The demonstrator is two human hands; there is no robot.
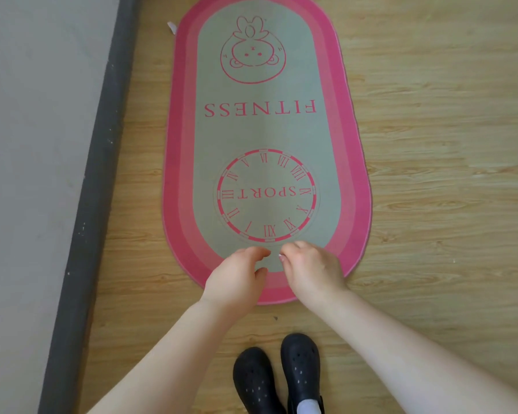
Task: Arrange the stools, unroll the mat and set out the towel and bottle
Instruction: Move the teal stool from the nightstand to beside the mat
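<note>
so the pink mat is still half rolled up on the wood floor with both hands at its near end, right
Not quite. The head view shows the pink mat unrolled and lying flat on the wood floor, its whole oval visible. The left hand and right hand are at its near end.

The top of the mat [266, 130] is cut off. The hands cover part of its near end. The shoes [277, 377] are cut off at the bottom.

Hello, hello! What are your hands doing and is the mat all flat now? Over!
Both hands, left hand and right hand, over the near end of the mat, fingers loosely curled, holding nothing. Mat unrolled flat on floor. Nothing in the way.
</note>
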